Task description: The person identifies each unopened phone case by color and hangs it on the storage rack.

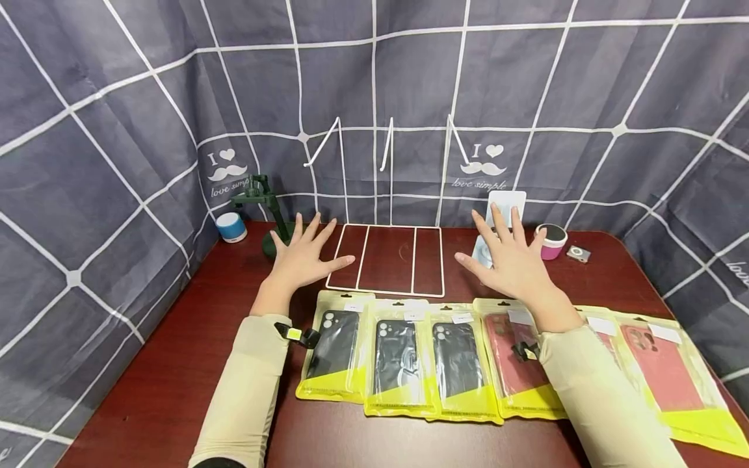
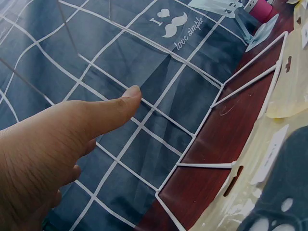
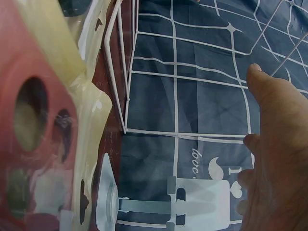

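Note:
Both hands are held up with fingers spread and nothing in them. My left hand (image 1: 300, 259) is over the table beside a white wire rack (image 1: 441, 260), close to a dark green stand (image 1: 279, 218). On the rack's other side, my right hand (image 1: 515, 263) partly covers a light blue folding stand (image 1: 506, 203). Below the hands lies a row of yellow-edged clear pouches. Three hold black phone cases (image 1: 394, 357); those to the right hold red or pink phone cases (image 1: 664, 374), partly hidden by the right arm. Each wrist view shows its hand (image 2: 72, 125), (image 3: 281, 139) apart from the rack.
The rack's three angled prongs rise against a grey grid-patterned cloth (image 1: 515, 78). A blue and white cylinder (image 1: 231, 227) stands at the back left. At the back right are a pink and white round item (image 1: 551, 244) and a small silver device (image 1: 578, 254).

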`<state>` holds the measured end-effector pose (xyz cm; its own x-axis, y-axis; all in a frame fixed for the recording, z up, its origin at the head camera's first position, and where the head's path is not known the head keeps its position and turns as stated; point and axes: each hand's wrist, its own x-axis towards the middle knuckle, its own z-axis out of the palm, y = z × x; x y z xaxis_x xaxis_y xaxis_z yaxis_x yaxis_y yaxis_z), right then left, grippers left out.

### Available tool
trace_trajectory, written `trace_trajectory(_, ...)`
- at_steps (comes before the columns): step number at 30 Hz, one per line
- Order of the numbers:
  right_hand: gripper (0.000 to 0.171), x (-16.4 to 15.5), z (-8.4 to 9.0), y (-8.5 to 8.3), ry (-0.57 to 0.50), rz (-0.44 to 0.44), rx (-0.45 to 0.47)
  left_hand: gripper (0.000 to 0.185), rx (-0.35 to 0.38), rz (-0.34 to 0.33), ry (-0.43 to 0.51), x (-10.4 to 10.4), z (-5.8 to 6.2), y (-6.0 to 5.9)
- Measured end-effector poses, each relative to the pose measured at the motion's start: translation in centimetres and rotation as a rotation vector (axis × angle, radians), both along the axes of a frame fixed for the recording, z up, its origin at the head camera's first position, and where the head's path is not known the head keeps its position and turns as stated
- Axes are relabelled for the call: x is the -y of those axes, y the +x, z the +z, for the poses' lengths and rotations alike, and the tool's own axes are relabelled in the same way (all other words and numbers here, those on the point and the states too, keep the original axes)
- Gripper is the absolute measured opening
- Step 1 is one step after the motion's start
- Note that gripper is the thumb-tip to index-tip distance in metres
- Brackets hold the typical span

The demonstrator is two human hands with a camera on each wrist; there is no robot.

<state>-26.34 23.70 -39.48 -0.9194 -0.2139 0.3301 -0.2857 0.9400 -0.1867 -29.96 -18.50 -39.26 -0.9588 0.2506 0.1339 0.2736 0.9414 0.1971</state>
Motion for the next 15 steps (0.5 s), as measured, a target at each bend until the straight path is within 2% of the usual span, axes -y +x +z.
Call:
trace_trajectory(11,0.092,0.44,0.42,0.39,0.011,0.001,-0.005,0.1,0.004,0.009,-0.011,0.6,0.37,0.26)
trace_trajectory(13,0.092,0.46,0.51,0.43,0.01,0.007,-0.013,0.099,0.014,-0.004,0.006,0.67,0.44,0.06)
trace_trajectory(15,0.091,0.51,0.68,0.48,-0.004,0.034,-0.037,0.096,0.048,-0.04,0.07,0.66,0.45,-0.32)
